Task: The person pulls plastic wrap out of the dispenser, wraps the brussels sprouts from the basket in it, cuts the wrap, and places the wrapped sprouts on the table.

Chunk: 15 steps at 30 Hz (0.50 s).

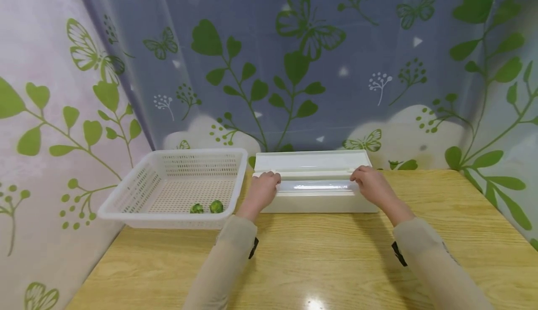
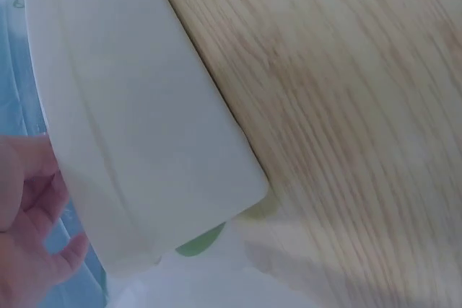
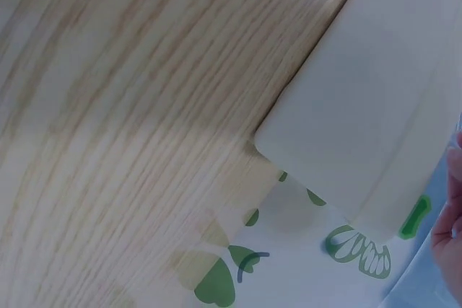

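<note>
Box (image 1: 321,204), long and off-white, sits on the wooden counter (image 1: 319,263) with its long side toward the person, lid (image 1: 311,161) flipped up at the back. Inside lies a shiny clear roll (image 1: 313,186), and a pale strip (image 1: 313,175) runs along just behind it.

Both arms reach in from the near side. Left grip (image 1: 261,191) is at the roll's left end, fingers bent over the top of the box. Right grip (image 1: 371,186) is at the right end, pretty much mirroring it, fingers bent too. Honestly can't tell whether either one is actually pinching anything, since the fingertips are too small in the head view and the wrist cams mostly get the box's front plus a bit of fingers past its edge.

Just left of the box there's a white plastic basket (image 1: 168,216) with slotted walls. Two little round green veggies, one here (image 1: 196,208) and one here (image 1: 216,206), sit near its front right corner. Behind everything hangs a blue-gray cloth (image 1: 361,100) printed with green leaves and butterflies. Sleeves (image 1: 218,265) are beige, btw.
</note>
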Each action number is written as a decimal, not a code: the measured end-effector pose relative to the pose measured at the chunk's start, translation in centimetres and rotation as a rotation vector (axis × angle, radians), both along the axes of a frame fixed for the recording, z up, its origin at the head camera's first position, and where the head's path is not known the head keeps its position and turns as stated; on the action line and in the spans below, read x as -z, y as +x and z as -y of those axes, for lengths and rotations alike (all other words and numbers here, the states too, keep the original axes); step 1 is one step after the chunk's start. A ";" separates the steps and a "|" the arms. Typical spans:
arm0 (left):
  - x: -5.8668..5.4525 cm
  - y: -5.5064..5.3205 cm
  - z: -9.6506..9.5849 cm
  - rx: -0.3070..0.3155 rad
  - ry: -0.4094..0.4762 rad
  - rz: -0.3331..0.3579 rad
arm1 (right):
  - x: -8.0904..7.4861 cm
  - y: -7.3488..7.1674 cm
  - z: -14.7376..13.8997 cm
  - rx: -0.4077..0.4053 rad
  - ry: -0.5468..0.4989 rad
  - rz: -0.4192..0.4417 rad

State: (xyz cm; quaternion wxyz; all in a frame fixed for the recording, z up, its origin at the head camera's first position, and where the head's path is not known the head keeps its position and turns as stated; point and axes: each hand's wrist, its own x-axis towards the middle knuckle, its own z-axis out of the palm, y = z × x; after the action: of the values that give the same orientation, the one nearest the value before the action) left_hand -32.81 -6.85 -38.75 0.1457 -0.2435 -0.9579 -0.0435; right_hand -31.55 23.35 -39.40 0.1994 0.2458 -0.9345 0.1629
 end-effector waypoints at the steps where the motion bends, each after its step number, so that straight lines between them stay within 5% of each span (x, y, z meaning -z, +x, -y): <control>1: 0.0 0.0 0.0 0.005 0.002 -0.010 | 0.0 -0.1 0.0 -0.002 0.006 -0.014; 8: -0.2 -0.2 0.1 0.022 -0.055 -0.047 | -0.1 -0.4 -0.1 -0.013 0.090 -0.079; 15: -0.6 -0.3 0.0 -0.016 -0.094 -0.005 | -0.2 -0.5 0.0 0.022 0.141 -0.128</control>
State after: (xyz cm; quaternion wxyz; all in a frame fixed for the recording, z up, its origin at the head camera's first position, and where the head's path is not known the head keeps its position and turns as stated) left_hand -33.14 -6.86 -38.16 0.1369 -0.2426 -0.9604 0.0034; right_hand -32.01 23.37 -39.24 0.2428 0.2588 -0.9316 0.0785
